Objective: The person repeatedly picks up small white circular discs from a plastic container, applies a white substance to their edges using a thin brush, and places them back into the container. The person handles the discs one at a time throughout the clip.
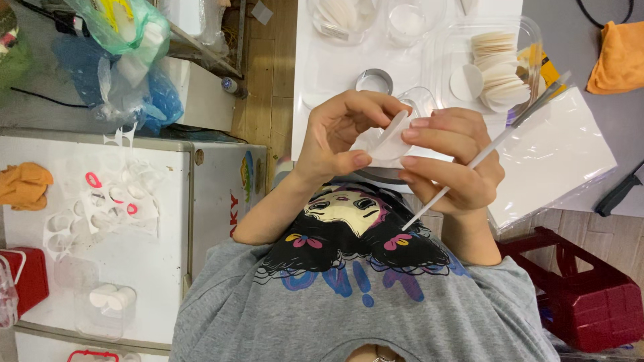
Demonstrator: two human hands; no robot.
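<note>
My left hand (339, 134) and my right hand (453, 161) meet above my grey printed shirt. Together they pinch a soft white round disc (389, 141), which is bent between the fingertips. My right hand also grips a thin white stick (469, 167) that runs diagonally from near my shirt up to its grey end at the upper right. A stack of similar white discs (500, 67) lies in a clear plastic tray (530, 33) just beyond my right hand.
A metal ring (374, 80) and clear cups stand on the white tabletop (322, 67). A clear plastic sheet (557, 154) lies to the right, with an orange cloth (620, 57) and a black handle (620, 191) beyond. A red stool (583, 288) stands at the lower right. A white cabinet (134, 241) is on the left.
</note>
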